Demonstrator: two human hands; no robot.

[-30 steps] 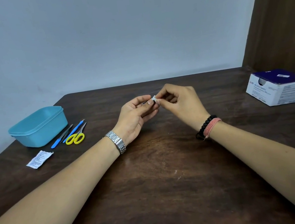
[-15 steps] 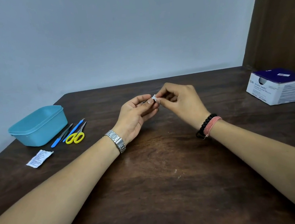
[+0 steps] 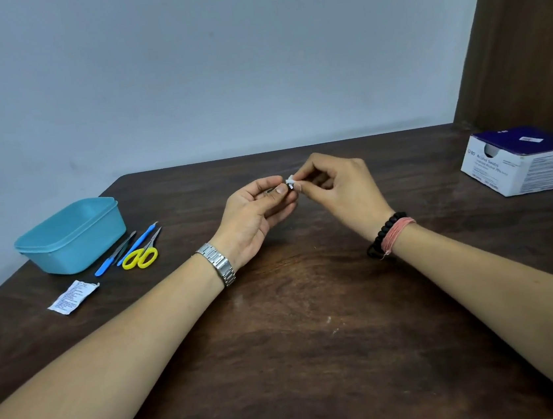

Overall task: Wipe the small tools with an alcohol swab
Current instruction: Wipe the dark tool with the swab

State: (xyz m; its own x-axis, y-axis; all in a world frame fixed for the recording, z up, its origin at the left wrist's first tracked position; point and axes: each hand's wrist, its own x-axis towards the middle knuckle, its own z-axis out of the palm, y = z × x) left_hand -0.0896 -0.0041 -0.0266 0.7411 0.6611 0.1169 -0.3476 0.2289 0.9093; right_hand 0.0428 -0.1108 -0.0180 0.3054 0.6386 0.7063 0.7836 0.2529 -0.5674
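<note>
Both hands meet above the middle of the dark wooden table [image 3: 297, 310], raised off the surface. L hand [image 3: 254, 211] is palm-up w/ fingers curled, thumb and fingers pinching a small metal tool [image 3: 271, 191]; only a sliver of it shows between the fingers, too hidden to say which kind. R hand [image 3: 338, 188] is knuckles-up, thumb and forefinger pinching a small white alcohol swab [image 3: 291, 183] right at the tool's end, touching the L thumb tip. L wrist wears a silver metal watch [image 3: 217, 266]; R wrist has a black bead bracelet [image 3: 386, 231] and a pink thread band [image 3: 398, 234] side by side.

Far left on the table sits a teal plastic tub [image 3: 71, 236]. Just right of it, a small row of tools lies angled, tips pointing far-right: tweezers [image 3: 124, 245] w/ a blue-handled scalpel [image 3: 104, 265] close alongside, then another blue-handled tool [image 3: 139, 242], then yellow-handled scissors [image 3: 142, 255], handles nearest the viewer. Nearer the viewer than those, apart from them, lies a torn white swab wrapper [image 3: 71, 296] w/ blue print, flat on the wood.

Far right edge: a white and dark-blue box of swabs [image 3: 525, 163], opening on top, well apart from the hands. Plain pale wall behind; brown wooden panel at far right.
</note>
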